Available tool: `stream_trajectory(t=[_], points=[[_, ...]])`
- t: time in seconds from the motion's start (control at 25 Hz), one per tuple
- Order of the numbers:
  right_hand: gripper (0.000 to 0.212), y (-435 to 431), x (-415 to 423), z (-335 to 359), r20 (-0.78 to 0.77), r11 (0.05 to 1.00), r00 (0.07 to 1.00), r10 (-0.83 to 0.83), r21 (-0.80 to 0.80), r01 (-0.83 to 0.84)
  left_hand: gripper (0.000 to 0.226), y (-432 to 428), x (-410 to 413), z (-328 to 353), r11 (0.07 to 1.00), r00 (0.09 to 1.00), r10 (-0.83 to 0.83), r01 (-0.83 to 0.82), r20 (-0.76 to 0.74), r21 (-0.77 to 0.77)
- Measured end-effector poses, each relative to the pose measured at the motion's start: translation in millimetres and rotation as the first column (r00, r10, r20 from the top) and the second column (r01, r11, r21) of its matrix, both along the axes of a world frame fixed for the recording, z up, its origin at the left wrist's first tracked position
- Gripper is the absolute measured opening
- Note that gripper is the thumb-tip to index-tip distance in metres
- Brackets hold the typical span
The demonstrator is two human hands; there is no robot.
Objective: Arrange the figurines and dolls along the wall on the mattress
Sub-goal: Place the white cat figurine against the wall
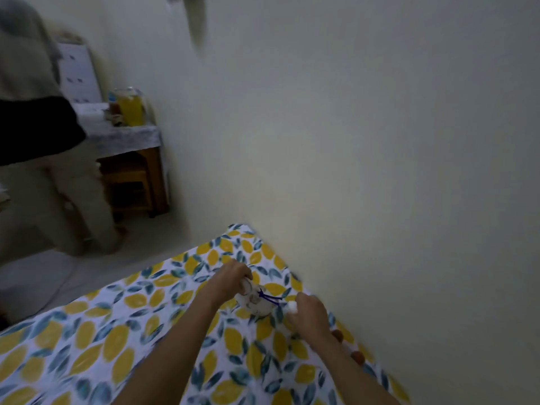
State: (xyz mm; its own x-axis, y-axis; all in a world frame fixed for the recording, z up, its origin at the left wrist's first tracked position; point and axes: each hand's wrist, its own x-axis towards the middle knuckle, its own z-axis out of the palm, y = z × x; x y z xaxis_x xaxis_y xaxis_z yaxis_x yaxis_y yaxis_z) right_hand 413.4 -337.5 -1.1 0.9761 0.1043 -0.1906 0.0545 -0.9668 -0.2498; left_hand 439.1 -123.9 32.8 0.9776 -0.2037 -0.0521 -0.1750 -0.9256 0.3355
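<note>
Both hands were down at the far corner of the mattress (122, 340), close to the wall (380, 171). The left hand (232, 277) sat on the upper left end of a small white figurine (257, 302), fingers curled over and closed on it. The right hand (309, 314) was just past the figurine's lower right end, fingers pinched on a small white piece (292, 307); in the blur, I could not tell whether that was part of the same toy or a second one. A dark blue cord (270, 298) ran across the figurine toward the right hand.

Here was the relation that mattered: the figurine lay tilted, long axis running from upper left to lower right, roughly along the wall line, and the wall stood to its right, near but not touching. The right hand was the nearer one to the wall, so the set-down looked like a short push that way.

Behind the right wrist, some small reddish-brown round things (339, 336) sat against the wall's foot.

No brand, label or writing could be read anywhere.
</note>
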Motion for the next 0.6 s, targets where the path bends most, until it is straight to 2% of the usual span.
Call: stream_trajectory(t=[0.16, 0.24, 0.28, 0.36, 0.44, 0.6], points=[[0.018, -27, 20, -13, -0.061, 0.999, 0.997, -0.043, 0.001, 0.043, 0.030, -42, 56, -18, 0.994, 0.995, -0.104, 0.104, -0.003, 0.025], [0.037, -31, 27, -23, -0.075, 0.999, 0.996, -0.047, -0.008, 0.047, 0.029, -52, 74, -25, 0.989, 0.990, -0.142, 0.142, -0.002, 0.031], [0.034, -32, 29, -27, -0.082, 0.999, 0.996, -0.034, -0.016, 0.033, 0.028, -55, 81, -29, 0.987, 0.988, -0.155, 0.155, -0.005, 0.031], [0.007, -33, 30, -31, -0.099, 0.996, 0.995, 0.012, -0.081, -0.020, 0.029, -59, 90, -35, 0.982, 0.983, -0.184, 0.185, -0.025, 0.033], [0.014, -35, 30, -35, -0.109, 0.996, 0.994, 0.030, -0.085, -0.039, 0.029, -61, 95, -41, 0.978, 0.977, -0.206, 0.208, -0.057, 0.035], [0.006, -40, 29, -41, -0.078, 1.000, 0.997, 0.019, -0.023, -0.021, 0.035, -67, 100, -45, 0.971, 0.970, -0.233, 0.236, -0.070, 0.028]])
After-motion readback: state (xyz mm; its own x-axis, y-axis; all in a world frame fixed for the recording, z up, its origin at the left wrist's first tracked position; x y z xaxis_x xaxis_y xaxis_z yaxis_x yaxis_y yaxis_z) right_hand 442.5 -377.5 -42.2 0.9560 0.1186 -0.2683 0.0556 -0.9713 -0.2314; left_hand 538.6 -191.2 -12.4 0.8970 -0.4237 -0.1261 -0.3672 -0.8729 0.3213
